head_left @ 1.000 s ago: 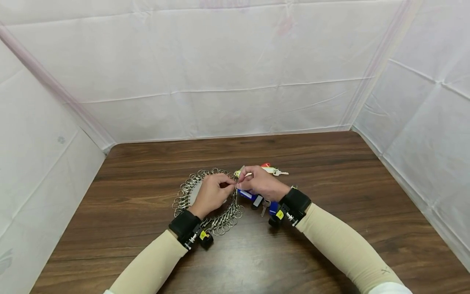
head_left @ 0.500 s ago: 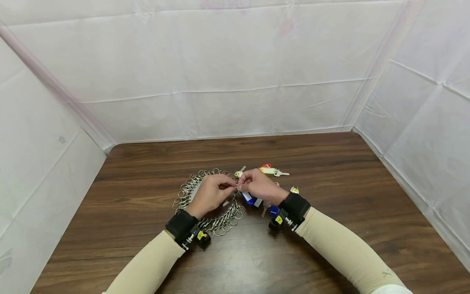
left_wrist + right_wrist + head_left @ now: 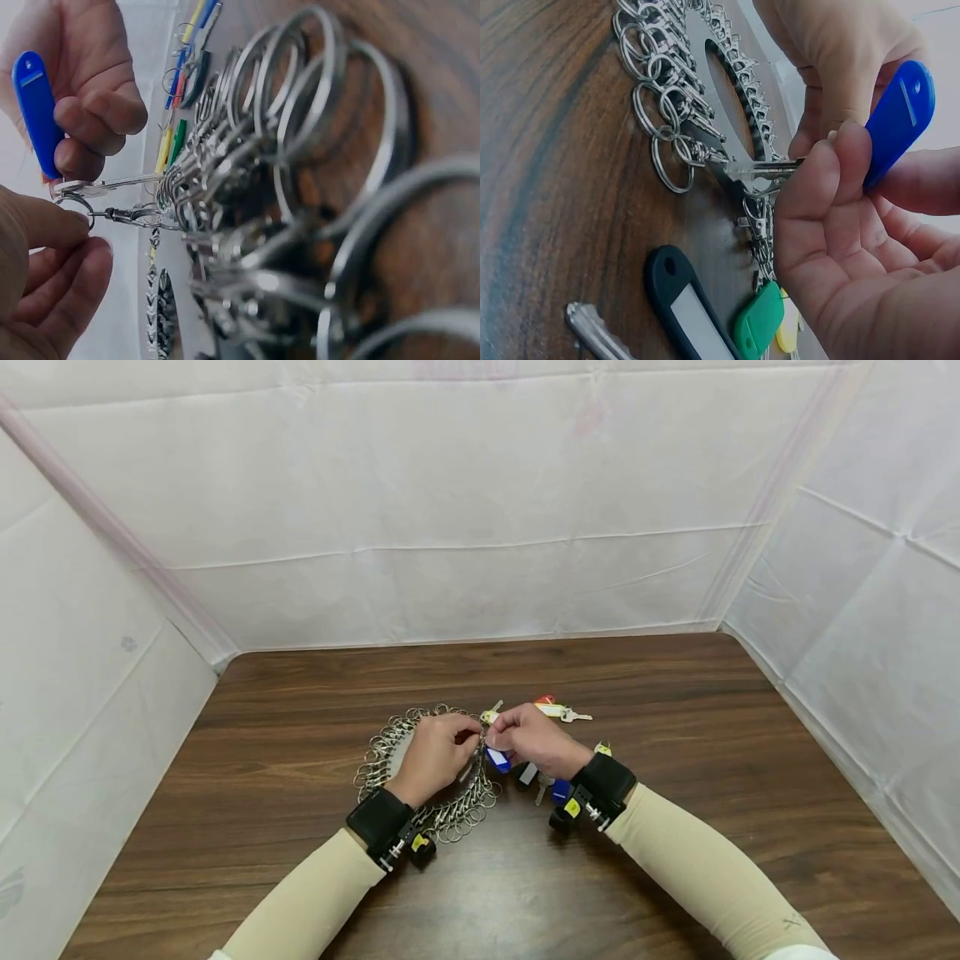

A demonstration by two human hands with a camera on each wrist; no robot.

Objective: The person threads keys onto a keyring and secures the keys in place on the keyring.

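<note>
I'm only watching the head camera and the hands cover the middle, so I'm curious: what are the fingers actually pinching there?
Observer: The left hand pinches a small split ring on a clasp from the ring organiser.
Operator: And the other hand?
Observer: The right hand holds a key carrying a blue tag, its tip at that ring.
Operator: Anything lying under that wrist?
Observer: A black tag with a white label, and a green tag beside it on the table.
</note>
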